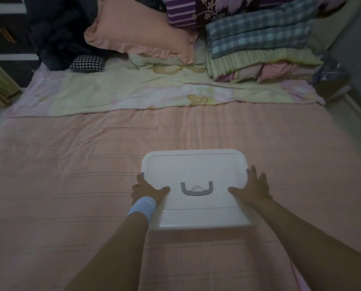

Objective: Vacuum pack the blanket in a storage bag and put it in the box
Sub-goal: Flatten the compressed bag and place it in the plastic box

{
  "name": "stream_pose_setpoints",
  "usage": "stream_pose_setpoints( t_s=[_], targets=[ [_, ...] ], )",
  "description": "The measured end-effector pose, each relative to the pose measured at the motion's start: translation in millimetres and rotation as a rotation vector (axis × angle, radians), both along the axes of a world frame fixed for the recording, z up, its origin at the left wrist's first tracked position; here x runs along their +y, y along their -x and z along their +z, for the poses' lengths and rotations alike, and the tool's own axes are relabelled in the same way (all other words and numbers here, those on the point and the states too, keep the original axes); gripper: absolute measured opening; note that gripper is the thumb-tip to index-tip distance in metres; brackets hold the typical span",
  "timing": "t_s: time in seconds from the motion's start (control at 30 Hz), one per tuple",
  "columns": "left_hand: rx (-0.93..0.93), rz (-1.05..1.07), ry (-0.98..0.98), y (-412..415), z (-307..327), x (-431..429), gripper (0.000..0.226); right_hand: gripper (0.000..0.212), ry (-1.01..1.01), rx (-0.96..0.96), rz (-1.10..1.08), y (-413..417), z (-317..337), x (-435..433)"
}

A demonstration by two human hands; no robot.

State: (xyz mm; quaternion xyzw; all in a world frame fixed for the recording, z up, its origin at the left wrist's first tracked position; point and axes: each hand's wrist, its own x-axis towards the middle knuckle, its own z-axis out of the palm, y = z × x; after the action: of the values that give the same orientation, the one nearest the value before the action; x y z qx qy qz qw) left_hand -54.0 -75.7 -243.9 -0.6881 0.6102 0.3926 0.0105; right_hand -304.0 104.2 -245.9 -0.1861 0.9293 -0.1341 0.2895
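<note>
A white plastic storage box (193,166) with its lid on stands on the pink bed sheet, low in the middle of the view. A grey handle (197,189) lies flat on the lid. My left hand (147,191) grips the box's left edge, thumb on the lid and fingers down the side; a light blue band is on that wrist. My right hand (253,185) rests on the lid's right edge with its fingers spread. What is inside the box is hidden. No storage bag shows.
Folded blankets (261,51) are stacked at the bed's far right, beside a pink pillow (139,32). A pale floral sheet (146,91) lies across the bed beyond the box. Dark clothes (64,38) are heaped at far left.
</note>
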Motion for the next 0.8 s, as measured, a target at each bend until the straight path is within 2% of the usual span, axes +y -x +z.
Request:
stream_pose_setpoints(
  t_s=[0.07, 0.27, 0.5, 0.63, 0.73, 0.8],
  targets=[
    [-0.017, 0.014, 0.015, 1.9, -1.7, 0.3, 0.106, 0.121, 0.089, -0.148, -0.106, 2.4, -7.4, 1.0],
    [-0.002, 0.009, 0.069, -14.1, 6.9, -34.9, 0.108, 0.121, 0.152, -0.116, -0.173, -18.2, -9.2, -25.7],
    [-0.021, -0.015, 0.205, -48.8, 14.8, -114.7, 0.105, 0.123, 0.294, -0.113, -0.085, -44.0, -2.5, -106.5],
    [-0.033, -0.144, 0.201, -64.3, 1.7, -144.7, 0.108, 0.123, 0.256, -0.124, -0.010, -60.2, -14.5, -125.5],
    [-0.109, -0.199, 0.220, -66.1, -7.0, -148.3, 0.104, 0.118, 0.274, -0.033, 0.035, -65.0, -22.2, -127.8],
    [-0.181, -0.210, 0.299, -63.7, -6.5, -139.8, 0.092, 0.113, 0.279, 0.062, 0.171, -63.1, -25.5, -127.4]
  ],
)
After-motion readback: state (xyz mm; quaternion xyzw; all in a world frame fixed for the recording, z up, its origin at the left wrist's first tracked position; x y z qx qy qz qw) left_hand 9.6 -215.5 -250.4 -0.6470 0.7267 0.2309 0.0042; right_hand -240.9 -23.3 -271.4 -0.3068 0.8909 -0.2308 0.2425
